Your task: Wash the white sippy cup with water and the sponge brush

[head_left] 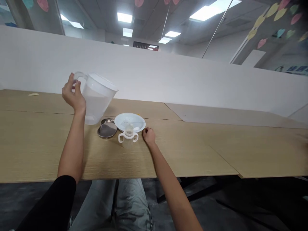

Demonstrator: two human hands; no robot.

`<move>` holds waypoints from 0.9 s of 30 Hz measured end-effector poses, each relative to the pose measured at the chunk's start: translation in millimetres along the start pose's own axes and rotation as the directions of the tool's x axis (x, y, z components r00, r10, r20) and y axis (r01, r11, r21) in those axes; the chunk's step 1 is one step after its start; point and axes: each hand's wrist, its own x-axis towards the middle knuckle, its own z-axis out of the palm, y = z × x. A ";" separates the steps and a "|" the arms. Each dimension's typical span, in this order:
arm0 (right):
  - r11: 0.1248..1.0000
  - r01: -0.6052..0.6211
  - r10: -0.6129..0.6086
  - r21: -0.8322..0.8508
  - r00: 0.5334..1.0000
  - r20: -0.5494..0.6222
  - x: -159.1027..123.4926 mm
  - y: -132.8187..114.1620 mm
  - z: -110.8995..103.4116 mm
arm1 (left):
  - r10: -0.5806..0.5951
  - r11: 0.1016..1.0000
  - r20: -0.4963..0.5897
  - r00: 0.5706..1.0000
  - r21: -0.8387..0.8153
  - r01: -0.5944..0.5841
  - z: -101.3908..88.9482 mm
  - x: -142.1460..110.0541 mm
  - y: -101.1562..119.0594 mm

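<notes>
My left hand [75,94] is closed around the handle of a translucent white plastic pitcher [97,99], raised over the table and tilted slightly to the right. What looks like liquid shows inside it. Below stands a clear baby bottle [128,138] with two white side handles, its neck open at the top. Just behind the bottle is a white plate [140,118] with a small clear piece on it, hard to make out. My right hand [149,136] rests on the table beside the plate's right rim, fingers curled; what they hold, if anything, is hidden.
A round shiny metal dish [107,129] sits left of the plate, close under the pitcher. The wooden table [192,150] ends at a white partition [154,77] behind. A small pale flat piece [33,94] lies at the far left, and a yellow bit peeks out behind the plate.
</notes>
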 end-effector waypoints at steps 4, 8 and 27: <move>1.000 0.017 -0.017 0.000 1.000 0.000 0.0 0.4 -0.8 | 0.063 0.981 -0.214 0.975 0.193 -0.021 -2.0 -3.6 -8.2; 1.000 0.018 -0.018 0.000 1.000 0.005 0.6 1.0 -0.1 | 0.024 0.980 -0.190 0.981 0.197 0.014 3.1 -6.3 -21.2; 1.000 0.022 -0.022 0.000 1.000 0.006 0.2 1.6 0.4 | -0.142 0.948 -0.210 0.967 0.252 0.194 14.7 -22.5 -56.4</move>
